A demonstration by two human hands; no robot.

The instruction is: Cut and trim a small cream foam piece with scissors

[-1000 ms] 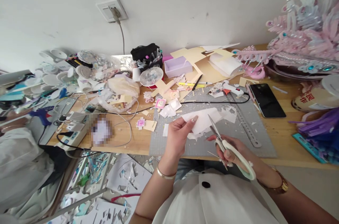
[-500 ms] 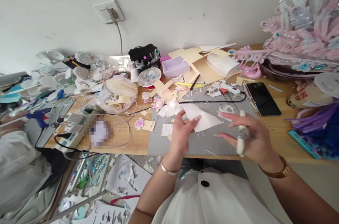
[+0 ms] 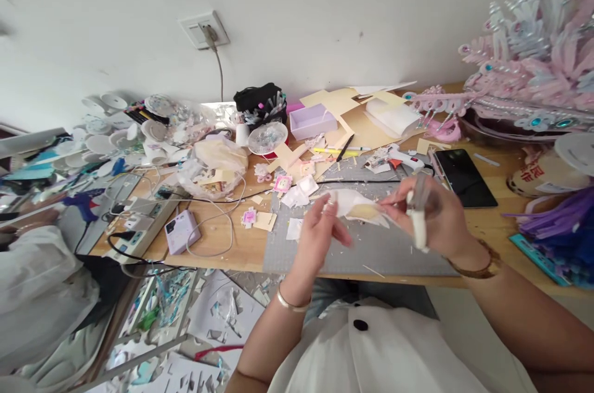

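Note:
A curved white sheet of paper (image 3: 355,201), with a pale yellow patch on its lower part, is above the grey cutting mat (image 3: 346,257). My right hand (image 3: 439,213) pinches its right end between the fingertips. In that same hand sits a white-handled tool (image 3: 419,229), probably scissors, blurred by motion. At the sheet's left end is my left hand (image 3: 320,229), its thumb and fingers apart; blur hides whether it touches the paper. White paper pieces (image 3: 301,190) and a small pink-framed figure (image 3: 282,183) lie just beyond it.
A white glue gun (image 3: 406,159) and a phone (image 3: 466,177) lie to the right. A black cable (image 3: 357,182) crosses the mat. Left are a lilac device (image 3: 182,232), a power strip (image 3: 139,229) and a co-worker's sleeve (image 3: 32,263). Pink beaded crowns (image 3: 524,83) stand at right.
My right hand has moved left and now grips the paper's right end. My left fingers have spread from their pinch on the sheet. The paper has turned, showing its yellowish part.

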